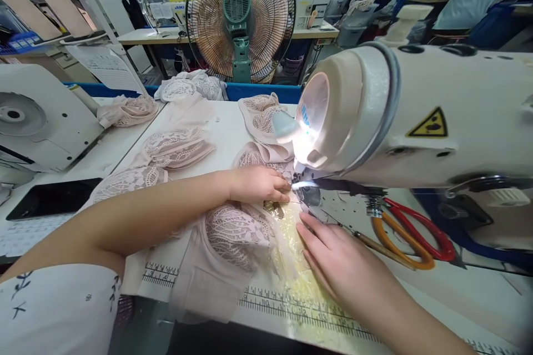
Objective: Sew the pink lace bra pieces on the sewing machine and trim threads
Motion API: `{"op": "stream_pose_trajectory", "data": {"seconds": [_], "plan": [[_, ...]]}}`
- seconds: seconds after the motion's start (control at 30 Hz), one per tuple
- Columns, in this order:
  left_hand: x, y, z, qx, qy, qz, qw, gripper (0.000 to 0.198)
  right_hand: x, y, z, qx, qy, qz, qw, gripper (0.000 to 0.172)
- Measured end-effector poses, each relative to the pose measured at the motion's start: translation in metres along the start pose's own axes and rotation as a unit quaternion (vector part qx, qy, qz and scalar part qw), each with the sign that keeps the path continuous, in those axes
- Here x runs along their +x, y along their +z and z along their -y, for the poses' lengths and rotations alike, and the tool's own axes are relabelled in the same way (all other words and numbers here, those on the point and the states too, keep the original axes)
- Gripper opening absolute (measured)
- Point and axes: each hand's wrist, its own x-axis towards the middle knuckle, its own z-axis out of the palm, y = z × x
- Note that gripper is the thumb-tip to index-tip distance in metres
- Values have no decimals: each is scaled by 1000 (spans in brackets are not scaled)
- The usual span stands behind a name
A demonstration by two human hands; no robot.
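A pale pink lace bra (237,233) lies under the head of the sewing machine (353,105), one cup and band toward me. My left hand (259,184) is beside the needle area, fingers bent and pressed together on the bra's edge; their tips partly hide what they grip. Flat on the work surface, my right hand (328,249) rests with fingers stretched along a yellowish, shiny strip (297,266) at the bra's right side. The machine's lamp lights the stitching spot, where the needle itself is hard to make out.
Orange-handled and red-handled scissors (402,241) lie right of my right hand. More lace bras (177,147) are spread at left, near a dark phone (54,198). A ruler tape (266,300) runs along the front edge. Behind stands a large fan (241,16); people sit farther back.
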Motion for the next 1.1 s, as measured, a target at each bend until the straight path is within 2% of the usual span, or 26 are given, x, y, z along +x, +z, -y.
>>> {"op": "stream_pose_trajectory", "data": {"seconds": [0.17, 0.4, 0.5, 0.6, 0.67, 0.73, 0.8, 0.83, 0.9, 0.93, 1.0, 1.1], "plan": [[4, 2, 13, 8, 8, -22, 1000, 33, 1, -2, 0, -6, -9, -14, 1000, 37], [4, 7, 27, 32, -19, -48, 998, 32, 0, -3, 2, -6, -12, -18, 1000, 37], [-5, -1, 19, 39, -35, -62, 997, 31, -6, -3, 3, 1, -2, -23, 1000, 36], [-16, -12, -1, 1, -36, -95, 995, 27, -14, -2, 7, 18, 12, -31, 999, 33], [-20, -18, -17, -55, -6, -70, 996, 29, -19, -3, 11, 35, 26, -35, 998, 32], [-22, -21, -29, -87, 7, -9, 996, 31, -23, -4, 16, 53, 51, -42, 996, 32], [-21, -22, -35, -100, -23, 37, 994, 22, -24, -5, 21, 80, 76, -45, 993, 31], [-21, -21, -37, -121, -50, 36, 991, 15, -24, -5, 24, 99, 89, -42, 990, 29], [-22, -21, -37, -222, -105, -9, 969, 6, -22, -5, 32, 151, 119, -25, 981, 27], [-23, -21, -36, -295, -128, -43, 946, 7, -20, -6, 36, 184, 143, -15, 972, 27], [-24, -20, -34, -438, -163, -107, 878, 12, -13, -8, 48, 256, 208, -9, 944, 29], [-23, -15, -33, -564, -186, -159, 789, 25, 3, -15, 65, 369, 267, 3, 890, 49]]}}
